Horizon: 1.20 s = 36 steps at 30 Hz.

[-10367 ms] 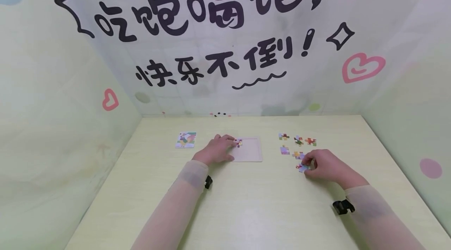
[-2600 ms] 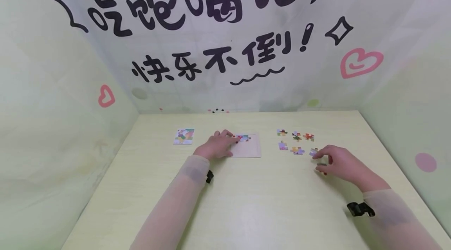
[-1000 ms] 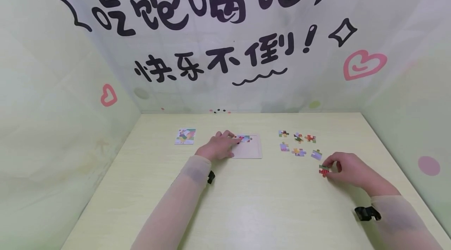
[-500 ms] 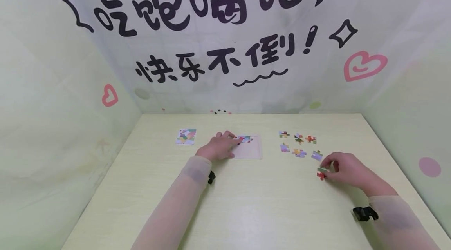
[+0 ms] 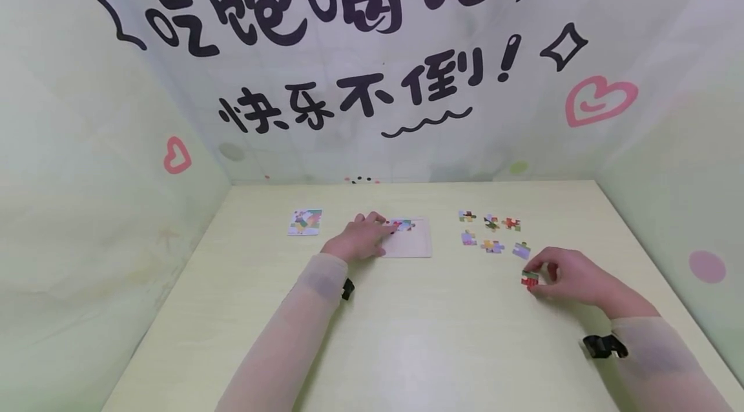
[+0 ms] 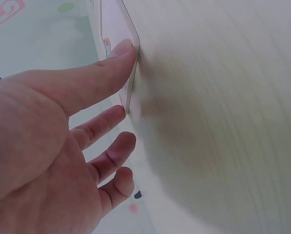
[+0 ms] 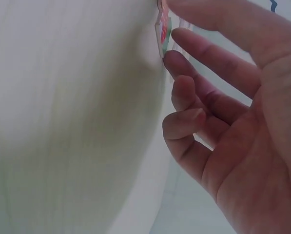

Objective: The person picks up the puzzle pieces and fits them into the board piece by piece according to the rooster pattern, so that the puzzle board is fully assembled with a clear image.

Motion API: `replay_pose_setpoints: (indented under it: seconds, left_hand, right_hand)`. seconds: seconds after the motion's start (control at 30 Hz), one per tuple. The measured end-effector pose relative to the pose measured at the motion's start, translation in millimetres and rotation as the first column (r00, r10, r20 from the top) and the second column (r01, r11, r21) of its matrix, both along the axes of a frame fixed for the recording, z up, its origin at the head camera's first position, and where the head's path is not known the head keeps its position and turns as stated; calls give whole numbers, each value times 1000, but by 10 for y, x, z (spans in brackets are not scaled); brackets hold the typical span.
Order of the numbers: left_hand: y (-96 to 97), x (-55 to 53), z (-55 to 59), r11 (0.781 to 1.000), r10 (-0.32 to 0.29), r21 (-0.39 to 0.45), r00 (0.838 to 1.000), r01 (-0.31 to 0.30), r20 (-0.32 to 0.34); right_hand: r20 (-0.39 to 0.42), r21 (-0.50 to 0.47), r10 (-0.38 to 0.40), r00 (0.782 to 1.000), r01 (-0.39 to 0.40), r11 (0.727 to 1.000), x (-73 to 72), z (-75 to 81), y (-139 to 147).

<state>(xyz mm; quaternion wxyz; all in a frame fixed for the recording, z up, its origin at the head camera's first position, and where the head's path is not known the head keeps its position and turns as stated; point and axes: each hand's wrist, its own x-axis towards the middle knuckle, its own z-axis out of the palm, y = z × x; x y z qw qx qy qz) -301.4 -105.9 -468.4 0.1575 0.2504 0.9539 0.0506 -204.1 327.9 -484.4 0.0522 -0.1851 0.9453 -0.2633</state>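
Red-and-green jigsaw piece [image 5: 529, 279]: at our right fingertips, whether lifted we cannot tell; probably light, stiff card with bendable tabs, best held by opposite edges.
Right hand [image 5: 566, 273]: our thumb and finger pinch it.
Left hand [image 5: 357, 237]: fingers relaxed, thumb touching the puzzle tray [image 5: 413, 247].
Loose jigsaw pieces [image 5: 492, 247]: right of the tray.

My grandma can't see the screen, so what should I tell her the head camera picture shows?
A person's right hand holds a red-and-green puzzle piece, while the left hand rests on a pale, partly filled tray. Six loose pieces lie right of the tray, and a picture card lies to its left.
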Motion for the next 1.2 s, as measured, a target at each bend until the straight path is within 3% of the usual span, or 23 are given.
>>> replay_pose_setpoints:
  seconds: [0.43, 0.73, 1.2]
  left_hand:
    - [-28, 8, -27, 1000, 7, 13, 1000, -7, 2]
    - [-32, 3, -35, 1000, 0, 12, 1000, 0, -1]
    - [-52, -7, -32, 999, -12, 30, 1000, 12, 5]
  right_hand:
    - [12, 12, 22, 1000, -22, 1000, -30, -43, -12]
    - [-38, -1, 2, 999, -2, 1000, -24, -50, -52]
    - [-45, -3, 47, 998, -47, 999, -250, 58, -330]
